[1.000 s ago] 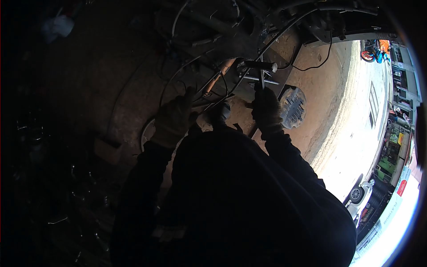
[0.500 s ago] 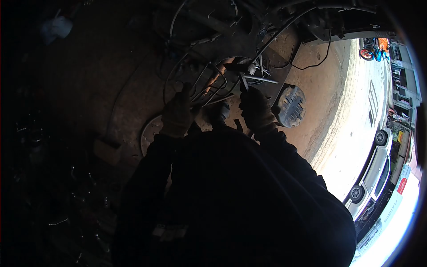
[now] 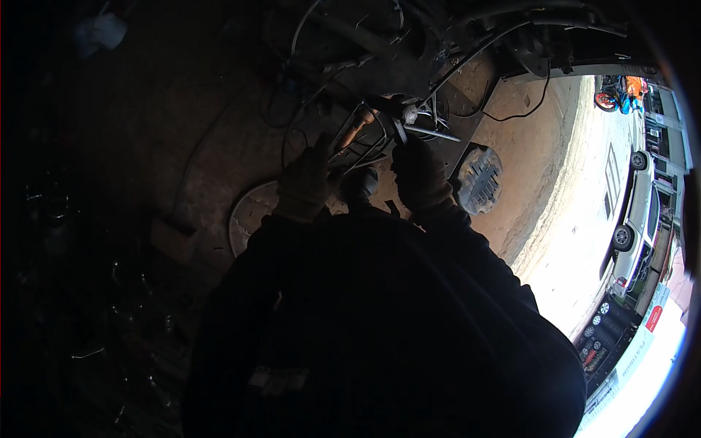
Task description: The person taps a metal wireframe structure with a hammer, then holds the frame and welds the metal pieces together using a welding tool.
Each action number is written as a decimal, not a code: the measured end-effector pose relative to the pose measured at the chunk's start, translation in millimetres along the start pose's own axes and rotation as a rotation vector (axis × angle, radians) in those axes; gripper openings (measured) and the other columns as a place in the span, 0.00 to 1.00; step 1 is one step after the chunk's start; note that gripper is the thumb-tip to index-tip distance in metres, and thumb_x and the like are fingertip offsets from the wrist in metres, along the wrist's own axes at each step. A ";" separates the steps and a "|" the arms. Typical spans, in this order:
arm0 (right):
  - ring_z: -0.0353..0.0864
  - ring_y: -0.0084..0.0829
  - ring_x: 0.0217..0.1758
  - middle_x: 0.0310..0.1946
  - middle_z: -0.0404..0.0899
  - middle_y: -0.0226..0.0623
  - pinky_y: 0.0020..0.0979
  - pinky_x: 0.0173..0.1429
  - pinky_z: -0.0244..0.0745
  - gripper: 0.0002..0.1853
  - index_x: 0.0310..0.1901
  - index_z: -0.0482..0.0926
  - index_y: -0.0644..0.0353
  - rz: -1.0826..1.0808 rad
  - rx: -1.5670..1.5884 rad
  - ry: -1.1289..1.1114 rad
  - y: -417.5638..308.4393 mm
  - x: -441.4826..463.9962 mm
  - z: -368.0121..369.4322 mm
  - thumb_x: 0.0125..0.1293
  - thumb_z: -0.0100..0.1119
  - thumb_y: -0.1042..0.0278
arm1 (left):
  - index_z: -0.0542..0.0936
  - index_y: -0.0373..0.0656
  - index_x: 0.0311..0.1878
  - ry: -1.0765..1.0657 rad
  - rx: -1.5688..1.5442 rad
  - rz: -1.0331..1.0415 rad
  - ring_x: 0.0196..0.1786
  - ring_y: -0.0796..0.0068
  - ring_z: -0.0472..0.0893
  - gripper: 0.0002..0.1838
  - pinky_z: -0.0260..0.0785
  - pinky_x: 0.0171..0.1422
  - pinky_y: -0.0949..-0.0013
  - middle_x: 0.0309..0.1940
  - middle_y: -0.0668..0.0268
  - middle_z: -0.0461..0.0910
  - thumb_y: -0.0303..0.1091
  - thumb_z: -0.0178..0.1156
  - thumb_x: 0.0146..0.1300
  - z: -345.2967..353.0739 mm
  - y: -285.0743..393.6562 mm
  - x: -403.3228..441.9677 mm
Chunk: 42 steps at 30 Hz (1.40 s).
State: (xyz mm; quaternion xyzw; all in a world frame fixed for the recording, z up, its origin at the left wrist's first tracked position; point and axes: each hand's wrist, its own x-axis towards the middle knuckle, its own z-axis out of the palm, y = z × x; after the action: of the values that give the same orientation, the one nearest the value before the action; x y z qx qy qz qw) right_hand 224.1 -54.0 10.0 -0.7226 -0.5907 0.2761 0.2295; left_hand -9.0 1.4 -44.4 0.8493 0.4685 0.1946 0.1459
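My right hand, in a work glove, is closed around the handle of a hammer-like tool. The tool's dark head, with a pale worn end, lies over the metalwork beyond the hand. My left hand, also gloved, is closed near several thin cables; dimness hides what it grips. Between and beyond the hands is an orange-brown rod-like part, with dark cables looping around it. A pale metal rod extends to the right of the tool.
A ridged metal plate lies on the ground at the right. Dark framework and hoses span the top. A block rests at the left. Outside are a road, a white vehicle and a motorcycle.
The tool in my right hand has swung down and left from its earlier raised position. My left hand has shifted slightly right. The white vehicle has moved up the view.
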 end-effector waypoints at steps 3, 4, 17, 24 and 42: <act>0.81 0.44 0.53 0.47 0.81 0.45 0.38 0.55 0.79 0.16 0.56 0.78 0.64 -0.144 -0.211 -0.047 6.3 2.2 -0.2 0.66 0.59 0.74 | 0.64 0.45 0.74 0.028 -0.063 0.024 0.32 0.67 0.83 0.43 0.79 0.32 0.63 0.37 0.59 0.78 0.50 0.72 0.59 -1.1 4.3 -0.1; 0.81 0.46 0.53 0.47 0.81 0.45 0.41 0.55 0.79 0.17 0.56 0.78 0.63 -0.254 -0.257 0.044 11.0 2.9 3.5 0.66 0.58 0.73 | 0.63 0.45 0.74 0.010 -0.091 0.000 0.35 0.64 0.84 0.45 0.80 0.35 0.61 0.38 0.59 0.79 0.45 0.74 0.56 -0.4 5.2 -1.4; 0.83 0.52 0.49 0.49 0.81 0.49 0.47 0.48 0.80 0.17 0.57 0.76 0.62 -0.332 -0.308 0.091 9.9 10.3 -2.8 0.72 0.51 0.64 | 0.62 0.48 0.74 -0.116 -0.101 -0.127 0.43 0.59 0.86 0.45 0.81 0.42 0.58 0.44 0.58 0.80 0.41 0.75 0.55 -22.0 20.7 5.7; 0.78 0.49 0.60 0.56 0.79 0.49 0.43 0.61 0.77 0.22 0.60 0.77 0.64 -0.251 -0.441 -0.073 15.8 12.4 -10.9 0.64 0.57 0.73 | 0.60 0.47 0.76 -0.153 -0.006 -0.072 0.42 0.58 0.85 0.45 0.79 0.43 0.57 0.46 0.57 0.80 0.41 0.72 0.57 -40.8 22.9 14.0; 0.83 0.44 0.52 0.50 0.81 0.41 0.40 0.49 0.80 0.14 0.54 0.81 0.59 -0.434 -0.468 -0.010 2.0 28.9 -54.7 0.69 0.56 0.71 | 0.65 0.49 0.73 -0.313 0.585 0.166 0.24 0.80 0.82 0.32 0.75 0.21 0.73 0.27 0.71 0.78 0.34 0.61 0.67 -100.1 47.7 60.1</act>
State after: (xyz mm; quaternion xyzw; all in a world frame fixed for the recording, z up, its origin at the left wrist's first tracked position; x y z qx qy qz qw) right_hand 266.5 -26.4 45.6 -0.6117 -0.7795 0.0809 0.1079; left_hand 8.7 34.4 76.0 0.9101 0.4054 -0.0695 -0.0500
